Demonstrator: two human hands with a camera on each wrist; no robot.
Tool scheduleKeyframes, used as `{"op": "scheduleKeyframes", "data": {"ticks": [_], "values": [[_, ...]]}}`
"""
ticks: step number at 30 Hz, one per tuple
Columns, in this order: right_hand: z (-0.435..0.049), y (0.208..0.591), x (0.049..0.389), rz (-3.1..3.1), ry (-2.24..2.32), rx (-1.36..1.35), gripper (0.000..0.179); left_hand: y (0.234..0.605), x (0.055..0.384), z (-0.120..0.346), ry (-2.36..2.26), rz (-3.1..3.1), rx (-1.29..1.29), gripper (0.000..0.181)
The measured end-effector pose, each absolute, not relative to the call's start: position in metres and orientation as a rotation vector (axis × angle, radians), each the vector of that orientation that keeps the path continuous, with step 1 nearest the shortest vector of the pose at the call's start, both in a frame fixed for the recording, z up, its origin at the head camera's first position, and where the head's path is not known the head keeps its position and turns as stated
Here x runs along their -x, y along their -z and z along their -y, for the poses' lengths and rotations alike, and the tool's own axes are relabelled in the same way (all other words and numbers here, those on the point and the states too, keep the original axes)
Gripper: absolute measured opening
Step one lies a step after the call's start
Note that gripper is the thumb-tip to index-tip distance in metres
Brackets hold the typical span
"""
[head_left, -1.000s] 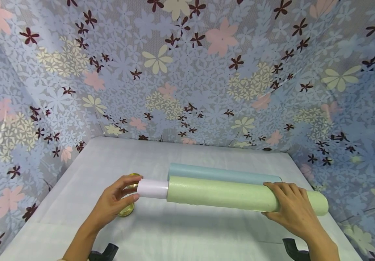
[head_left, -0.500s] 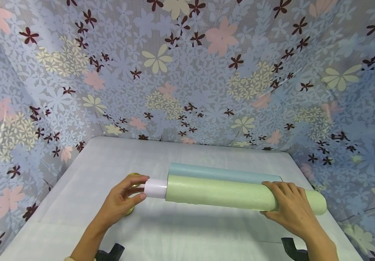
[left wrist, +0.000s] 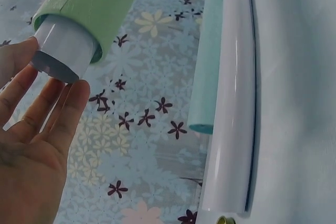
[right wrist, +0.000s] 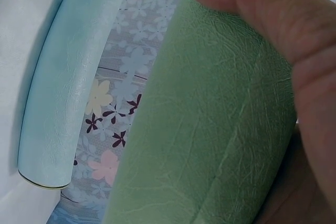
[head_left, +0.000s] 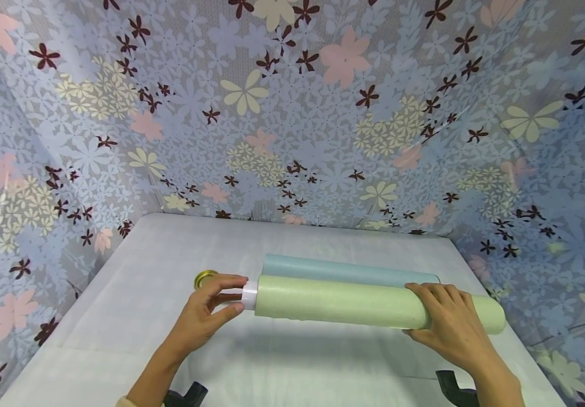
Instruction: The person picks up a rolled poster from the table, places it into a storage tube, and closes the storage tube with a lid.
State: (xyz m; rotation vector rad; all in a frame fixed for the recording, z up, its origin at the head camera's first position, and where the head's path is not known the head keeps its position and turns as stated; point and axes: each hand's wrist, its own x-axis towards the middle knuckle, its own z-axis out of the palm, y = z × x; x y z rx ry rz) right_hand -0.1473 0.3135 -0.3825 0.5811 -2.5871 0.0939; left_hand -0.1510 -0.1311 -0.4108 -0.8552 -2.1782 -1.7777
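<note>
Green tube (head_left: 333, 302): R fingers (head_left: 443, 295) over, L fingers (head_left: 225, 281) prob. pinching core (head_left: 250, 296)

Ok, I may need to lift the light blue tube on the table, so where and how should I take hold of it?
Probably mid-length, coming from above and gripping across its width. The light blue tube is long, rounded and lying on its side, so a middle hold should balance it. A white tube lies alongside, which may crowd a sideways approach.

We face blue-grey floral fabric (head_left: 292, 113), scattered with pink, cream and maroon blossoms (head_left: 345, 58), hanging around three sides of a white-covered table (head_left: 94, 322).
</note>
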Motion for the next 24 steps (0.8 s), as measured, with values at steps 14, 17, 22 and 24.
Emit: {"op": "scheduleKeyframes", "data": {"ticks": [14, 17, 22, 24], "values": [[-0.314, 0.383, 0.147, 2.575, -0.098, -0.590, 0.087, 0.411, 0.155, 0.115, 1.827, 2.082, 0.978, 0.042], [-0.314, 0.383, 0.147, 2.571, -0.100, -0.590, 0.087, 0.411, 0.156, 0.113, 1.827, 2.088, 0.977, 0.042], [-0.315, 0.382, 0.146, 2.572, -0.102, -0.589, 0.087, 0.411, 0.156, 0.112, 1.831, 2.099, 0.958, 0.041], [-0.315, 0.382, 0.146, 2.573, -0.104, -0.587, 0.086, 0.411, 0.156, 0.111, 1.824, 2.100, 0.953, 0.041]]}}
